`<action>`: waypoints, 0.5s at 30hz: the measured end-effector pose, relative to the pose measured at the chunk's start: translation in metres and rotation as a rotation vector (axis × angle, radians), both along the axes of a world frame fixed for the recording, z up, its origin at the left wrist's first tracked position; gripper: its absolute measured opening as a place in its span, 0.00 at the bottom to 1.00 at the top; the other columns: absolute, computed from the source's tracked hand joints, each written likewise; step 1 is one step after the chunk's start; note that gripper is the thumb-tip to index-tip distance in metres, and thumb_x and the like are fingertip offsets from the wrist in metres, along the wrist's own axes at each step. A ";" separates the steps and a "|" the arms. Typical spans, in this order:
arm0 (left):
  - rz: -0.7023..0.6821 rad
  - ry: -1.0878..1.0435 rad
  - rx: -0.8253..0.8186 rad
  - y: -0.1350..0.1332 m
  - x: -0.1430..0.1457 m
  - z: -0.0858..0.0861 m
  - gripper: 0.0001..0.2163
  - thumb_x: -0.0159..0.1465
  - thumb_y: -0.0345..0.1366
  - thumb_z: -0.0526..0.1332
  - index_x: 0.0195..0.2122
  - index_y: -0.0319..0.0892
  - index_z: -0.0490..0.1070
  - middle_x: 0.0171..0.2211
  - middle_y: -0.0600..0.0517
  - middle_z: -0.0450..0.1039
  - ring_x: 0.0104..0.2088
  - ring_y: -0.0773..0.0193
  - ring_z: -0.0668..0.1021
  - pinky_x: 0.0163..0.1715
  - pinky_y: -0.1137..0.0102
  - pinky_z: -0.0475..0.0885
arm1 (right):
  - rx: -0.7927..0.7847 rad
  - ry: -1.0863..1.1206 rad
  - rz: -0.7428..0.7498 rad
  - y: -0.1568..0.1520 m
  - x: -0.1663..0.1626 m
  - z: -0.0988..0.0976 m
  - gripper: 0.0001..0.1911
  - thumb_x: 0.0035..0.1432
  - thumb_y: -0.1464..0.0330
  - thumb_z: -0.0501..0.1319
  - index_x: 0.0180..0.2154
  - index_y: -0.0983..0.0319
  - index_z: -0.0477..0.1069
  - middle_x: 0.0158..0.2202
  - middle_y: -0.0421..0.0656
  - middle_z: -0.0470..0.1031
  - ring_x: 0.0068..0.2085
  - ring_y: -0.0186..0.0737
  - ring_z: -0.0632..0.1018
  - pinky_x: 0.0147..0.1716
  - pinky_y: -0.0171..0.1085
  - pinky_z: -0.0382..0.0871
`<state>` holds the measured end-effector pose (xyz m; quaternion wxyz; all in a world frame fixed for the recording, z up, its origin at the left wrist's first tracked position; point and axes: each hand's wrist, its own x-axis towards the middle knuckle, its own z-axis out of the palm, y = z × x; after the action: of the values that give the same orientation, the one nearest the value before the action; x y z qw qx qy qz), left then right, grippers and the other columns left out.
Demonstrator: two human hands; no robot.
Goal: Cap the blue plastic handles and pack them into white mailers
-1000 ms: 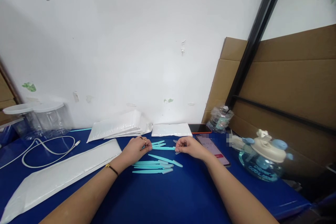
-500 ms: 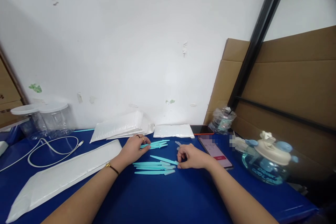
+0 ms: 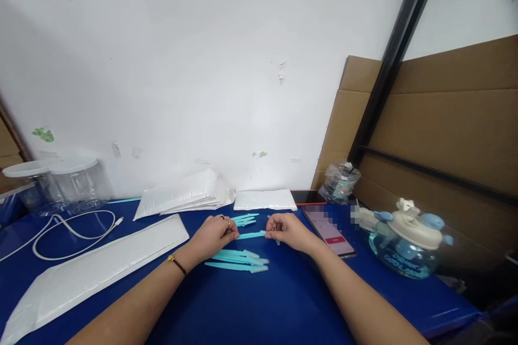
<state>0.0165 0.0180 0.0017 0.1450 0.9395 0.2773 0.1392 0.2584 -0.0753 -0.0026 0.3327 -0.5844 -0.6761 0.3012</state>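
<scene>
A teal eyebrow razor (image 3: 251, 235) stretches between my two hands, a little above the blue tabletop. Its left end is pinched by my left hand (image 3: 216, 234), which wears a ring and a bracelet. Fingers of my right hand (image 3: 285, 230) close on the other end. A translucent piece, perhaps a cap, shows partly behind the right fingers; whether they hold it I cannot tell. Nearer to me lie several teal razors (image 3: 238, 267) with pale translucent ends, side by side. More teal razors (image 3: 245, 219) lie beyond my left hand.
Behind stand white padded envelopes (image 3: 178, 194) and a white packet (image 3: 265, 200). One long envelope (image 3: 101, 264) lies left, near a white cable (image 3: 75, 234) and clear jars (image 3: 79, 186). On the right are a phone (image 3: 334, 237), a wrapped cup (image 3: 340, 182) and a drink bottle (image 3: 404, 250).
My left hand has moved from the far razors to the end of the single razor. That razor is now farther back, between both hands. The nearer pile has shifted slightly.
</scene>
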 end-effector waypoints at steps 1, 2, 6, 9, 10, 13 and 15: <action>0.013 -0.009 0.019 0.001 0.000 0.000 0.12 0.62 0.43 0.52 0.28 0.44 0.70 0.30 0.55 0.73 0.35 0.64 0.71 0.35 0.71 0.59 | 0.004 0.022 -0.010 0.002 0.001 0.000 0.12 0.48 0.60 0.63 0.29 0.63 0.70 0.22 0.38 0.69 0.23 0.31 0.69 0.23 0.30 0.60; 0.026 -0.012 0.038 0.003 0.001 0.000 0.12 0.63 0.43 0.52 0.28 0.44 0.70 0.31 0.55 0.73 0.35 0.64 0.71 0.36 0.71 0.59 | 0.011 0.038 -0.021 0.003 0.002 -0.001 0.12 0.48 0.60 0.63 0.28 0.63 0.70 0.22 0.38 0.69 0.22 0.31 0.69 0.23 0.30 0.60; 0.048 0.014 0.081 0.005 0.000 -0.001 0.12 0.63 0.43 0.52 0.29 0.44 0.71 0.32 0.54 0.73 0.37 0.63 0.70 0.37 0.69 0.58 | 0.016 0.094 -0.024 0.008 0.005 -0.005 0.13 0.46 0.60 0.64 0.26 0.63 0.71 0.21 0.38 0.70 0.23 0.30 0.68 0.23 0.30 0.60; 0.067 0.017 0.105 0.013 -0.006 -0.001 0.12 0.62 0.42 0.52 0.31 0.45 0.72 0.33 0.53 0.73 0.38 0.62 0.71 0.39 0.68 0.59 | 0.007 0.144 -0.047 0.012 0.012 -0.008 0.13 0.45 0.60 0.65 0.26 0.64 0.71 0.21 0.38 0.71 0.23 0.30 0.69 0.24 0.30 0.62; 0.081 0.020 0.113 0.017 -0.010 -0.001 0.11 0.62 0.42 0.52 0.31 0.45 0.72 0.33 0.53 0.73 0.38 0.62 0.71 0.39 0.68 0.59 | 0.003 0.163 -0.063 0.013 0.015 -0.009 0.13 0.45 0.60 0.65 0.26 0.65 0.71 0.22 0.39 0.71 0.23 0.31 0.70 0.25 0.30 0.62; 0.143 0.035 0.113 0.029 -0.020 -0.001 0.11 0.61 0.41 0.53 0.29 0.44 0.72 0.32 0.53 0.73 0.37 0.62 0.71 0.37 0.69 0.60 | -0.018 0.186 -0.114 0.016 0.025 -0.013 0.13 0.45 0.61 0.65 0.26 0.66 0.71 0.23 0.41 0.73 0.25 0.32 0.72 0.27 0.31 0.64; 0.186 0.030 0.103 0.033 -0.023 0.001 0.09 0.60 0.41 0.55 0.30 0.45 0.72 0.31 0.53 0.73 0.36 0.62 0.72 0.35 0.70 0.61 | -0.009 0.116 -0.153 0.017 0.029 -0.016 0.12 0.45 0.61 0.65 0.27 0.65 0.72 0.24 0.41 0.74 0.26 0.34 0.72 0.27 0.32 0.64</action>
<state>-0.0066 0.0507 0.0022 0.0787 0.9180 0.3578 0.1521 0.2874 -0.0578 -0.0184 0.3905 -0.6174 -0.6078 0.3114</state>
